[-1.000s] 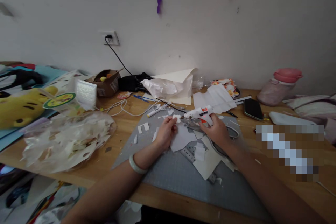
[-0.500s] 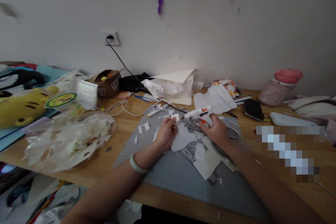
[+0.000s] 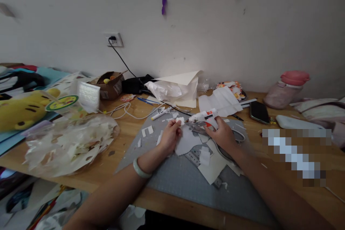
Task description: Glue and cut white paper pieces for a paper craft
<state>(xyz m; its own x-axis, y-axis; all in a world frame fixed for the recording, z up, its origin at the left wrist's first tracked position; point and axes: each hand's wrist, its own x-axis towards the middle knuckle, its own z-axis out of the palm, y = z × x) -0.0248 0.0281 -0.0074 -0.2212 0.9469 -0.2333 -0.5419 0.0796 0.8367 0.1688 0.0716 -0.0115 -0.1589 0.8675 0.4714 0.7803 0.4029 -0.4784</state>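
Observation:
My right hand (image 3: 222, 134) grips a white hot glue gun (image 3: 204, 116) with red marks, its nozzle pointing left. The nozzle meets a small white paper piece (image 3: 180, 120) pinched between the fingers of my left hand (image 3: 169, 137), which wears a pale green bangle at the wrist. Both hands hover over a grey cutting mat (image 3: 183, 179) on the wooden table (image 3: 126, 129). White paper cutouts (image 3: 207, 161) and a metal ruler lie under and between my hands.
A clear bag of paper scraps (image 3: 70, 143) lies to the left, with a yellow plush toy (image 3: 20, 111) beyond it. A cardboard box (image 3: 109, 85), white cables, a marker (image 3: 160, 114), crumpled paper, a phone (image 3: 259, 112) and a pink bottle (image 3: 287, 90) line the back near the wall.

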